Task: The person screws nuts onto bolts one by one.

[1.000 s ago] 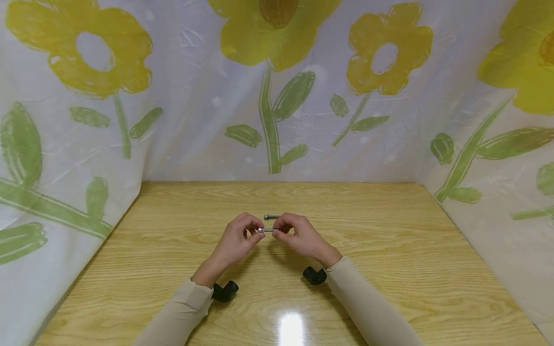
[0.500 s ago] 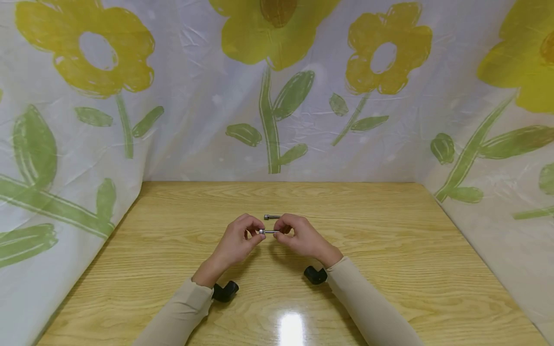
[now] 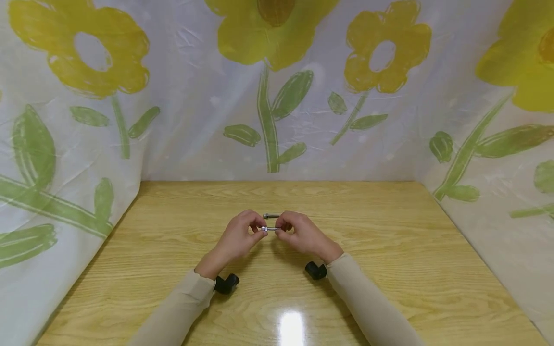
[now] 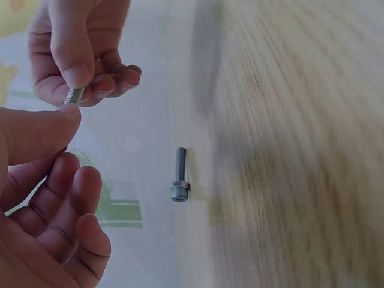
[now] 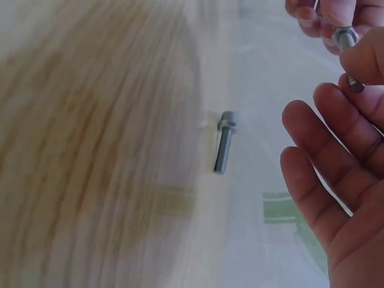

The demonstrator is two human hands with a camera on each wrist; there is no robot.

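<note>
A silvery threaded bolt (image 3: pixel 271 228) is held level between both hands above the table. My left hand (image 3: pixel 236 237) pinches it at the head end between thumb and fingers. My right hand (image 3: pixel 304 234) pinches the shank's free end, and its other fingers extend loosely in the right wrist view. Fingers partly cover the held bolt (image 5: pixel 346 39) in both wrist views. Just beyond the hands, a second bolt (image 4: pixel 180 165) lies on the table, with a wider ring, nut or washer, against its round head.
The wooden table (image 3: pixel 173 206) carries a bright glare spot near the front. Behind and at both sides hangs a pale curtain (image 3: pixel 195 120) with yellow flowers. A black angular device (image 3: pixel 227 284) sits by the left wrist, another black device (image 3: pixel 316 270) by the right.
Both hands and the held bolt have shifted slightly right in the head view. The grip at both ends continues, and the second bolt stays on the table.
</note>
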